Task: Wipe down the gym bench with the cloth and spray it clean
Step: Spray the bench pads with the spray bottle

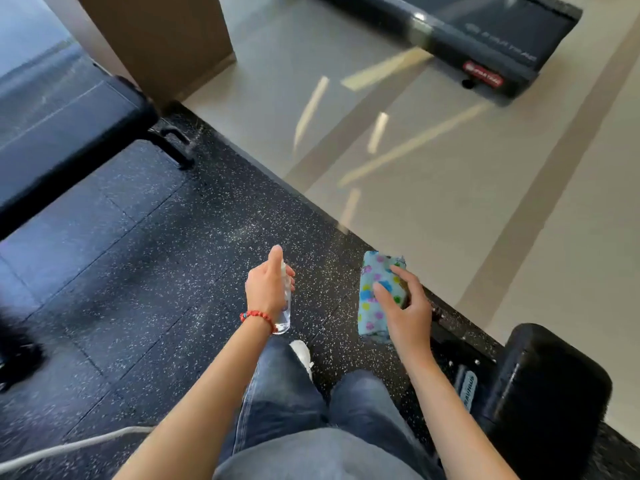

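Legs: our jeans (294,403) and one white shoe (302,353) fill the near edge of the view, standing on the speckled rubber floor (138,271)
Left hand: our left hand (268,292) is wrapped around a small clear spray bottle (284,315), forefinger laid on top of the nozzle, the other fingers curled around the body; a red bead bracelet (258,316) sits at the wrist
Right hand: our right hand (403,311) holds the folded cloth (375,296), pale blue with coloured dots, upright; thumb and forefinger press its near face, and the other fingers are hidden behind it
Near right: a black pad (550,375) on a machine frame just beside our right leg; we cannot tell what machine it belongs to
Bench: the gym bench (65,133), black and padded, lies at the far left of the rubber floor, well apart from both hands
Beyond: pale tiled floor (450,185) and the end of a treadmill (485,46) at the far right
Progress: we judge nothing is done yet that we can confirm; bottle and cloth are in hand, neither touches the bench, so approaching, spraying and wiping all appear to be left
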